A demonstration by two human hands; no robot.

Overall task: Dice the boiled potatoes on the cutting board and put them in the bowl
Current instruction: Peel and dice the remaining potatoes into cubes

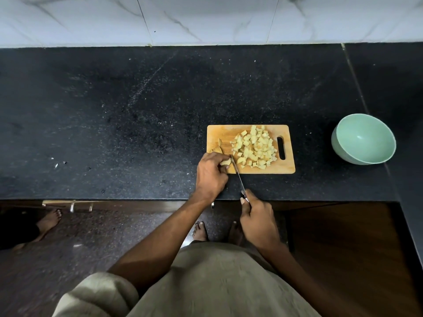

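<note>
Wooden cutting board point(219, 133), speckled black stone counter point(114, 110) (faintly glossy), smooth green bowl point(364, 139)

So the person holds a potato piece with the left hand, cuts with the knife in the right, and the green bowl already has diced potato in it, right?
Not quite: the head view shows the green bowl empty. The diced potato is heaped on the cutting board. The rest holds: the left hand holds a potato piece and the right hand grips the knife.

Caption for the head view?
Left hand holds potato on board; right hand cuts with knife; bowl empty.
</note>
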